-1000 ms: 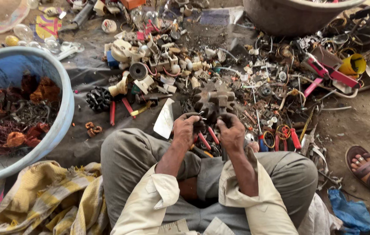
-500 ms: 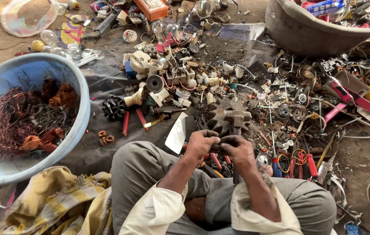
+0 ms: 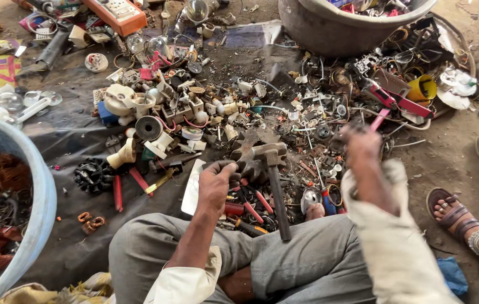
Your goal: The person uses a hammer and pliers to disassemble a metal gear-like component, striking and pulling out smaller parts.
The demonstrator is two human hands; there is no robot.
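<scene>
Between the seated person's knees, on the dark ground sheet (image 3: 76, 129), the left hand (image 3: 216, 183) reaches forward from a cream sleeve, forearm angled up the picture, wrist bent down. Its fingers (image 3: 225, 166) are curled closed around the edge of a rusty toothed metal part (image 3: 246, 155), pinning it to the ground just ahead of the legs. A hammer (image 3: 273, 180) lies against that part: its grey head sits on top of it, and the dark handle runs back toward the person's lap, touched by neither hand.

The right hand (image 3: 361, 147) is stretched out to the right, well apart from the hammer, over the heap of scrap (image 3: 307, 118). It is blurred, so I cannot tell whether its fingers are open or closed, nor whether they hold anything.

Red-handled tools (image 3: 253, 200) lie just beside the left hand, and a white flat piece (image 3: 193, 191) lies beneath its wrist. A blue tub (image 3: 39, 208) with copper wire stands at the left edge, a grey tub (image 3: 329, 28) at the top, and another person's sandalled foot (image 3: 456, 217) rests at the right.
</scene>
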